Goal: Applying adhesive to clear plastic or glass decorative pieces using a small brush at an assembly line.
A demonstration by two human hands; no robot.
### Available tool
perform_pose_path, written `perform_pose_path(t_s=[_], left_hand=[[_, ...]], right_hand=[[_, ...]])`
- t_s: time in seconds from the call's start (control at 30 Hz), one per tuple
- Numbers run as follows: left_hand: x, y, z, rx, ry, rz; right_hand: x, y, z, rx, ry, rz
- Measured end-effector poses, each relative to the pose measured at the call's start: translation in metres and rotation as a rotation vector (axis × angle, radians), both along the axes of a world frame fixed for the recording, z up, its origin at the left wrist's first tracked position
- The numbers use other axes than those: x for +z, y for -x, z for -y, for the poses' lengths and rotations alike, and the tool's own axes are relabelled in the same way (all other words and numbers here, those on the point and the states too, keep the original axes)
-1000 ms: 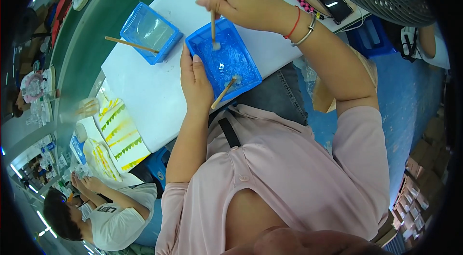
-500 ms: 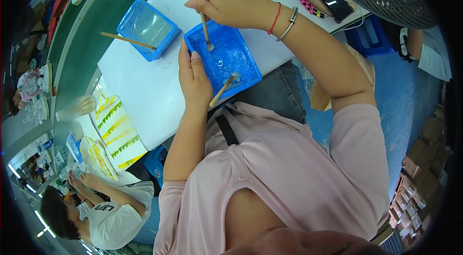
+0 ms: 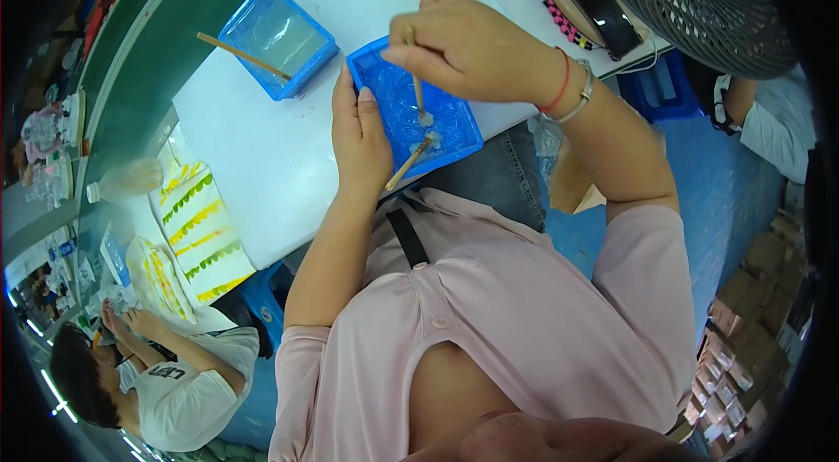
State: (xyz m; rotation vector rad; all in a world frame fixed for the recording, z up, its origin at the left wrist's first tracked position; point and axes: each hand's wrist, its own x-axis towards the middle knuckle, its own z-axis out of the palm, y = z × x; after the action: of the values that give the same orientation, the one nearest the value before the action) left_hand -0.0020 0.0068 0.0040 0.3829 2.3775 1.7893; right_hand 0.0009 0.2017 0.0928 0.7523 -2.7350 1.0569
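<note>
Wooden brush (image 3: 419, 99) pinched in right hand (image 3: 476, 47), tip down in blue plastic tray (image 3: 376, 77) at bench's (image 3: 253, 156) near edge. Left hand (image 3: 360, 134) grips tray's left wall, thumb at rim. Second brush (image 3: 405, 168) crosses tray's near rim. Blue bin (image 3: 327, 57) with wooden stick (image 3: 236, 51) stands by bench's far edge.

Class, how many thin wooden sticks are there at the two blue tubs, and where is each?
3: a stick in the right hand, a second stick leaning in the nearer tub, a third stick leaning in the farther tub. More may be hidden.
</note>
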Motion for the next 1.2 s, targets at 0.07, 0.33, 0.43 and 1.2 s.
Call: perform_pose_path(t_s=[0.07, 0.33, 0.43, 1.2], left_hand=[[-0.004, 0.002, 0.001, -0.022, -0.013, -0.052], [-0.015, 0.016, 0.010, 0.008, -0.058, -0.024], [-0.007, 0.025, 0.013, 0.015, 0.001, -0.015], [0.020, 0.040, 0.024, -0.113, -0.144, 0.432]], right_hand=[[-0.002, -0.008, 0.001, 0.056, -0.041, 0.006], [-0.003, -0.032, 0.030, 0.443, -0.017, 0.021], [-0.005, -0.043, 0.041, 0.457, -0.125, 0.013], [-0.017, -0.057, 0.052, 0.187, 0.060, -0.079]])
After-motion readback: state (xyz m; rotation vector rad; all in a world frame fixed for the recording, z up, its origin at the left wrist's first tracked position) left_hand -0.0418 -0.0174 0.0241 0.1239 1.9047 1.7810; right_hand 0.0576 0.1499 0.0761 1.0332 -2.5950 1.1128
